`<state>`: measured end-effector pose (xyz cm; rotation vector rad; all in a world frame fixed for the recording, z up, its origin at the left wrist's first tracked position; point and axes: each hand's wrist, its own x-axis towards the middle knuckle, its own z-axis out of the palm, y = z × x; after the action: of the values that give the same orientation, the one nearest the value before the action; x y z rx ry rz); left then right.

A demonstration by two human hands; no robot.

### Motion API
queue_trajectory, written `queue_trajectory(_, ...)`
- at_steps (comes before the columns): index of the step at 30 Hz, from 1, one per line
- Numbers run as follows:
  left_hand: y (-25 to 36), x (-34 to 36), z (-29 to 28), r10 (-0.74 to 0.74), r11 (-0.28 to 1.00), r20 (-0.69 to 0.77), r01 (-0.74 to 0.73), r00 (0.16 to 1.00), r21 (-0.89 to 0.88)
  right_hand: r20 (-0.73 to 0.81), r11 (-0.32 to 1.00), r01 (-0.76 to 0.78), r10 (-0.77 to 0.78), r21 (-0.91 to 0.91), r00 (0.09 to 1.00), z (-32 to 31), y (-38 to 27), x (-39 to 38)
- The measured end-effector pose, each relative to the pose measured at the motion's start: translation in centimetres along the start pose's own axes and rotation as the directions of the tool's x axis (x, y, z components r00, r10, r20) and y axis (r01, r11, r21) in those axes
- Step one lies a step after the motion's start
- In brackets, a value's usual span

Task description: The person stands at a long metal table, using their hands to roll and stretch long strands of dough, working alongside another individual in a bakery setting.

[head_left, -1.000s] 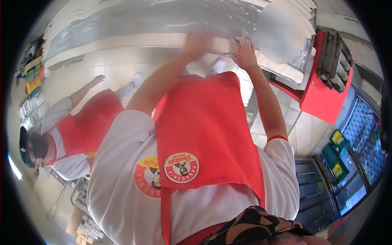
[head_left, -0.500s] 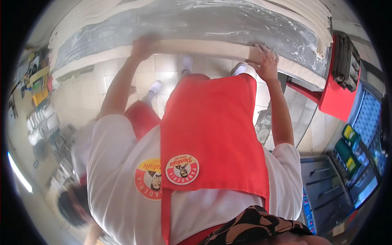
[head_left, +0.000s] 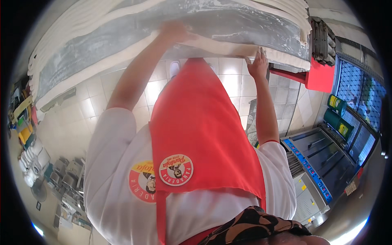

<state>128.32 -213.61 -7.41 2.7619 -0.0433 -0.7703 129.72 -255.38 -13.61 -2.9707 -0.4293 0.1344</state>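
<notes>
A long pale dough strip (head_left: 220,45) runs along the near edge of the floury grey worktable (head_left: 102,41), wavy near its middle. My left hand (head_left: 173,32), smeared by motion, is on or just over the strip at that wavy part; its fingers are unclear. My right hand (head_left: 257,65) touches the strip farther right, thumb and fingers apart at its front edge. More pale, layered dough lengths (head_left: 277,9) lie along the table's back and ends.
Stacked dark metal pans (head_left: 322,41) sit by a red stand (head_left: 319,75) at the right. Below are green cylindrical containers (head_left: 339,122) and a steel machine with a blue panel (head_left: 306,167). Shelved items (head_left: 26,130) line the left. Tiled floor (head_left: 94,98) shows beneath the table.
My left hand has moved right and farther onto the table since half a second ago, and the strip has become wavier. The co-worker in a red apron at the left is no longer visible.
</notes>
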Motion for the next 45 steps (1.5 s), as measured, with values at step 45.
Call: queue_trajectory(45,-10.4,-1.9,9.5,0.245,0.919,-0.086,-0.259,0.966,-0.296,0.027,0.953,0.297,-0.299,0.054,0.954,6.2,-15.2,-3.0)
